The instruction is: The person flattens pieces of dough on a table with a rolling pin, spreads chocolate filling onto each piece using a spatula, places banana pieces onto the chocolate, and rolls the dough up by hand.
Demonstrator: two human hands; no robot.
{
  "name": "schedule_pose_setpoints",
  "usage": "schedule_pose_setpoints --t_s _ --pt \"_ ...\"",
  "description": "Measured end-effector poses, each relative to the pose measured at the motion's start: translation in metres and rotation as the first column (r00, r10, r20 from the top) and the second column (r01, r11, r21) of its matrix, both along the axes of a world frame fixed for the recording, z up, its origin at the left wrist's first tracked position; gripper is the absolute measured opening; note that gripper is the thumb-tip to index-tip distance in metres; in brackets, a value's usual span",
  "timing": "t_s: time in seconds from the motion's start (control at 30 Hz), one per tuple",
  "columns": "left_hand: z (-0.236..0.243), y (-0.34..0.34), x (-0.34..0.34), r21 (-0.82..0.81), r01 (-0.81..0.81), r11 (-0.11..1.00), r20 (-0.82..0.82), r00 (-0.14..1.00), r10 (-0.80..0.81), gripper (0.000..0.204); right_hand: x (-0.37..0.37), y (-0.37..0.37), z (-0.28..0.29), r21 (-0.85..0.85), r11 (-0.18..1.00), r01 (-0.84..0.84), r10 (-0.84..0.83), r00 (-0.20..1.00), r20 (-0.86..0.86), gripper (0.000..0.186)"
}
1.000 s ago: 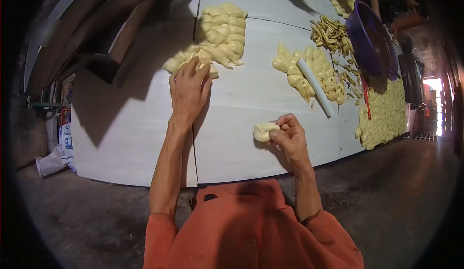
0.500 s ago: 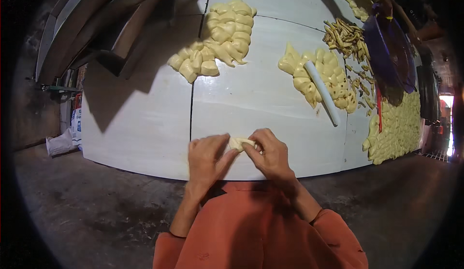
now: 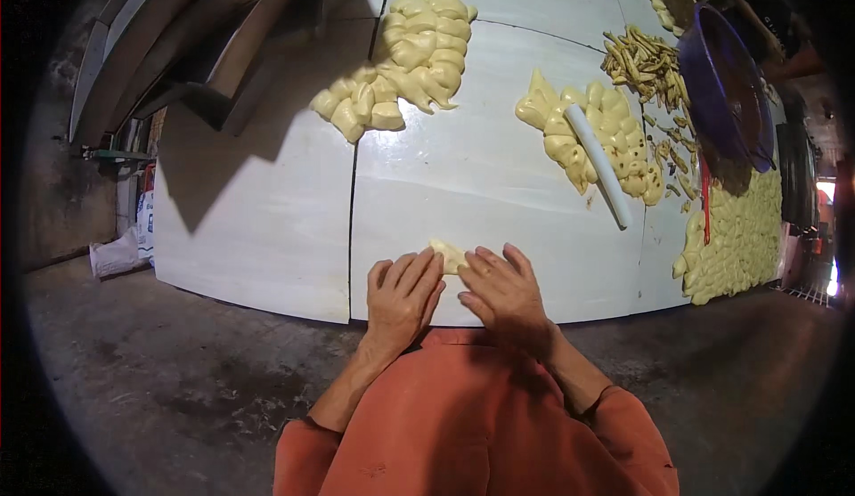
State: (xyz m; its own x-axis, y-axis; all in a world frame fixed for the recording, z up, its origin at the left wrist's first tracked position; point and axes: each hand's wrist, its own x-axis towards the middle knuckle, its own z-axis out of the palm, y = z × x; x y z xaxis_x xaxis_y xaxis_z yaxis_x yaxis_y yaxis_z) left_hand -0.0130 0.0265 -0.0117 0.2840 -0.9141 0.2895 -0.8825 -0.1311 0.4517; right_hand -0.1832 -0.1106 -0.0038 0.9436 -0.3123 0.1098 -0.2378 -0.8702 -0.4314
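Note:
At the near edge of the table, a small flattened piece of pale yellow dough (image 3: 449, 255) lies between my two hands. Stretched fingers of my left hand (image 3: 401, 296) rest by its left end, palm down. My right hand (image 3: 506, 293) lies over its right end with the fingers spread flat, so that end is partly hidden. A white rolling pin (image 3: 597, 166) rests slantwise on a patch of dough lumps (image 3: 559, 147) farther off to the right.
More dough lumps (image 3: 426, 46) are clustered at the far middle of the white table (image 3: 258, 256). Yellow-brown strips (image 3: 646, 67) are heaped far right, beside a purple basin (image 3: 712, 95). A red stick (image 3: 705, 202) lies by a dough sheet (image 3: 735, 238). Wooden boards (image 3: 214, 33) overhang the far left.
My fingers were pinching the dough from both sides; now they are stretched out flat. The dough looks flatter and more drawn out, its tip pointing up and left.

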Motion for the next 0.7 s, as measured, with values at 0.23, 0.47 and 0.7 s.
schedule_pose_setpoints --t_s 0.23,0.47,0.7 --pt "0.003 0.009 -0.008 0.187 -0.012 0.982 0.119 0.993 -0.011 0.055 0.020 -0.017 -0.008 0.004 0.995 -0.096 0.095 0.986 -0.136 0.083" --pt "0.009 0.021 -0.022 0.267 -0.023 0.963 0.082 0.997 0.001 0.067 -0.001 -0.023 -0.015 -0.090 0.992 -0.084 0.071 0.988 -0.140 0.082" --pt "0.004 0.010 -0.033 0.325 0.038 0.945 0.131 0.988 -0.085 0.078 -0.024 -0.013 -0.007 -0.064 0.990 -0.123 0.110 0.980 -0.168 0.069"
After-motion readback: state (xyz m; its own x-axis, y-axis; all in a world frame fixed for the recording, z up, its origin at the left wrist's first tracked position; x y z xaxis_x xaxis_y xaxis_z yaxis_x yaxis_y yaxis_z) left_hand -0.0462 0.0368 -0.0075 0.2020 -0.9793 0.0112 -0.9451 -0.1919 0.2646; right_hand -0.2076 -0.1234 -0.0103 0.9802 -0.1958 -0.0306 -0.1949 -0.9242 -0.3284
